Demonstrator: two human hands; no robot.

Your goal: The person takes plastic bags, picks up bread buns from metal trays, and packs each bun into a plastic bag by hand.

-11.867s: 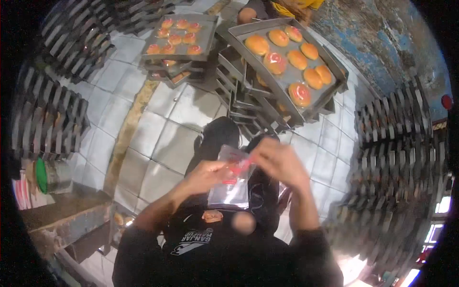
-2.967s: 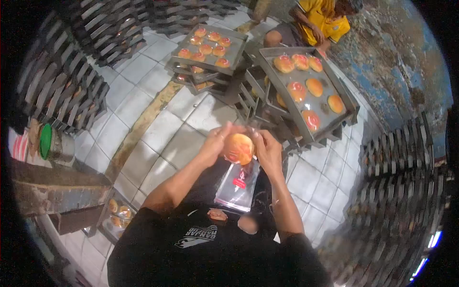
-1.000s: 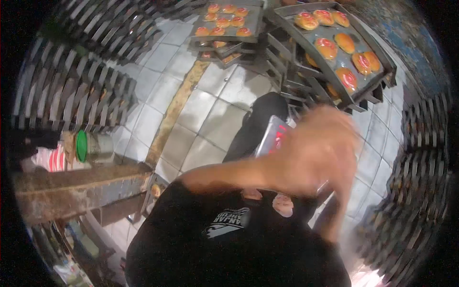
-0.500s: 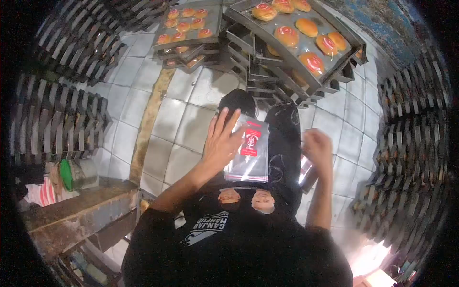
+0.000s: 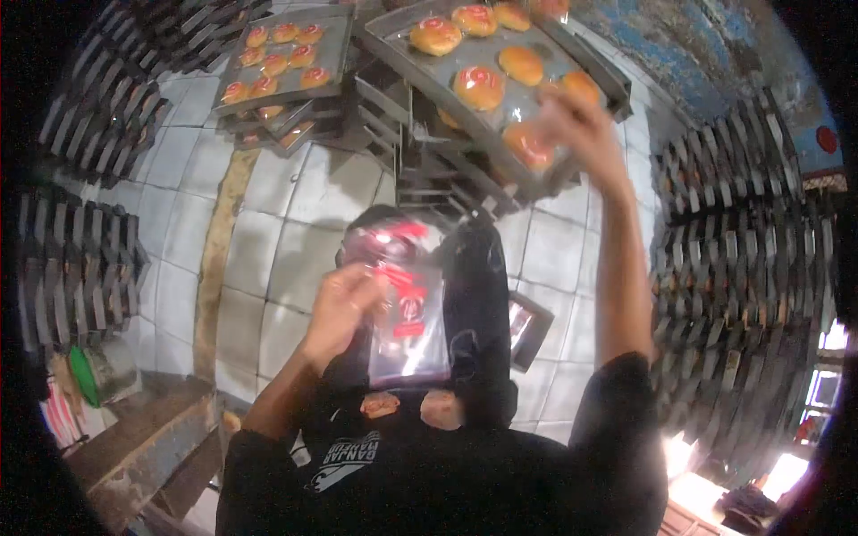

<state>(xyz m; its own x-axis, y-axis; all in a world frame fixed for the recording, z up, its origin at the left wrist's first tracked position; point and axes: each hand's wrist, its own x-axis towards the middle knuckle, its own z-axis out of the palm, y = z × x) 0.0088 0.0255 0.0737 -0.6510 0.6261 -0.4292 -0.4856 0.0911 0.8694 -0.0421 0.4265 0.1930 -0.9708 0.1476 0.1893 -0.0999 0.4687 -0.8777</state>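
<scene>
My left hand (image 5: 344, 308) is closed on a clear plastic bag (image 5: 389, 241) with red print, its top end lifted and blurred. Under it, a stack of similar clear bags (image 5: 409, 344) with a red label lies on my lap. My right hand (image 5: 581, 129) is stretched out over the large metal tray (image 5: 438, 80), among the buns. Its fingers are smeared by motion, so whether they grip a bun is unclear. Close by are a plain bun (image 5: 581, 87) and a bun with a pink swirl (image 5: 529, 146). Another swirled bun (image 5: 480, 87) lies further left.
A smaller tray of swirled buns (image 5: 335, 55) tops a stack at the back left. Tall stacks of dark metal trays (image 5: 724, 295) line the right side, with more stacks (image 5: 80, 268) at the left. A wooden bench (image 5: 147, 438) stands at the lower left on the tiled floor.
My right hand has moved from beside my right leg forward to the tray of buns. My left hand, earlier spread over the bag stack, now has a bag raised. The whole view has shifted.
</scene>
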